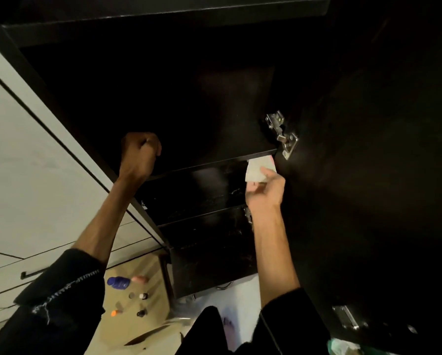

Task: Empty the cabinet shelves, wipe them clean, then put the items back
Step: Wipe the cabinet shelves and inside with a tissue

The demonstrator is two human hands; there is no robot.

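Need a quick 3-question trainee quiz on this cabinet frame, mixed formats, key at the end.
1. True or false: the right hand holds a pale cloth just under the front edge of a dark shelf.
2. Multiple choice: the left hand is A) flat and open on the door, B) a closed fist at the shelf's left end, C) lifting the blue bottle.
3. Fill in: the blue bottle and small items lie down on the ______, outside the cabinet.

Key: 1 true; 2 B; 3 floor.
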